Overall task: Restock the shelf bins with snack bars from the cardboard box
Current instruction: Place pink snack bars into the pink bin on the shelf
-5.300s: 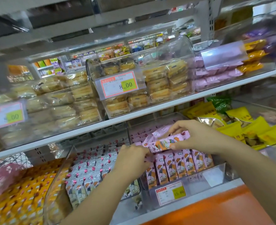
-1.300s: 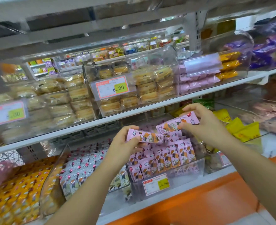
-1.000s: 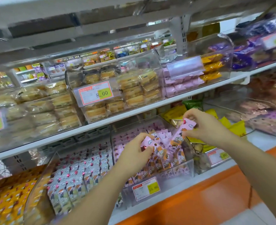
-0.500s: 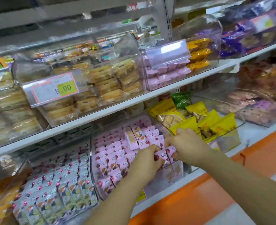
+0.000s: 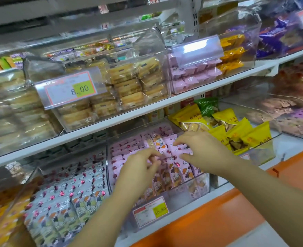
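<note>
Pink snack bars (image 5: pixel 129 150) stand in rows inside a clear plastic bin (image 5: pixel 197 189) on the lower shelf. A price label (image 5: pixel 150 211) hangs on its front. One bar (image 5: pixel 158 142) at the back lies tilted on top of the rows. My left hand (image 5: pixel 138 172) reaches over the front rows, thumb and curled fingers pinching the top of a pink bar. My right hand (image 5: pixel 200 150) lies over the right side of the bin, its straight fingers touching the bar tops. The cardboard box is out of view.
A bin of grey-white bars (image 5: pixel 66 202) stands to the left and a bin of yellow packets (image 5: pixel 236 136) to the right. The white upper shelf (image 5: pixel 147 111) carries bins of wrapped cakes (image 5: pixel 125 86) close above my hands. An orange ledge (image 5: pixel 218 216) runs below.
Both hands came down from holding pink bars above the bin to resting among the rows. The bars they carried now sit in the bin. The view has shifted left.
</note>
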Demonstrator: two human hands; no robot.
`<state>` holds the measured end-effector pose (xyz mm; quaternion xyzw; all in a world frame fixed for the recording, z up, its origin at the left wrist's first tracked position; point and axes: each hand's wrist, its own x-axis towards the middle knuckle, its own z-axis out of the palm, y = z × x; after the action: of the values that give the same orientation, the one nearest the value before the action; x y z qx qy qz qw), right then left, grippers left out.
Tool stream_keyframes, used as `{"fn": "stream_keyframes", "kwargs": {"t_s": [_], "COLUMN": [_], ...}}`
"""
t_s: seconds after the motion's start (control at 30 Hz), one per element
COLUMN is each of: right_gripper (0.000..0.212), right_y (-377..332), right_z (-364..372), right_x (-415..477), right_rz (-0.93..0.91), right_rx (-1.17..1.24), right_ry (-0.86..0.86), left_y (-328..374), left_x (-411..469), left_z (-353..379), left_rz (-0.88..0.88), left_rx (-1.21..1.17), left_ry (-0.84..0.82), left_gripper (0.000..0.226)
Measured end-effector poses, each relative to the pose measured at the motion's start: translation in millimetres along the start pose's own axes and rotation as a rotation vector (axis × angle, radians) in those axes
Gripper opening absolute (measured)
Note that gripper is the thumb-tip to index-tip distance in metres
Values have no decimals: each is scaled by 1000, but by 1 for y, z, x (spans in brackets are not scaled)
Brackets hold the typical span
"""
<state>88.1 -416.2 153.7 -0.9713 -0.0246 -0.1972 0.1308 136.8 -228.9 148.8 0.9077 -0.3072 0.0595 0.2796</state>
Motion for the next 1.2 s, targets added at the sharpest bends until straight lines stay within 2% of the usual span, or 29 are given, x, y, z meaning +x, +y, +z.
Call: {"fn": "stream_keyframes", "kwargs": {"t_s": [0.23, 0.43, 0.57, 0.73, 0.8, 0.9, 1.0, 1.07, 1.2], "right_gripper": [50, 50, 41, 34, 33, 32, 33, 32, 35], "right_y": [-34, -47, -46, -44, -42, -42, -45, -48, -51], "right_z": [32, 53, 58, 46, 37, 23, 15, 8, -1], "right_x": [24, 39, 42, 33, 25, 9, -5, -11, -16], "right_rz": [-12, 4, 32, -15, -78, -169, -243, -226, -134], "right_rx": [53, 34, 88, 123, 161, 191, 241, 281, 393], "right_ry": [-130, -204, -124, 17, 57, 118, 167, 151, 26], "left_y": [-36, -49, -53, -56, -53, -46, -32, -23, -11], "left_x": [-21, -28, -26, -25, -27, -27, -26, -23, -17], "left_z": [-37, -44, -44, -39, -37, -35, -32, -30, -33], "left_rz": [-91, -8, 79, 54, 41, 17, 5, 63, 138], "left_rx": [141, 245, 425, 429, 425, 311, 66, 140, 255], "left_ry": [-126, -271, -316, -328, -297, -64, 83, 117, 183], "left_gripper": [9, 15, 25, 28, 28, 27, 50, 59, 41]}}
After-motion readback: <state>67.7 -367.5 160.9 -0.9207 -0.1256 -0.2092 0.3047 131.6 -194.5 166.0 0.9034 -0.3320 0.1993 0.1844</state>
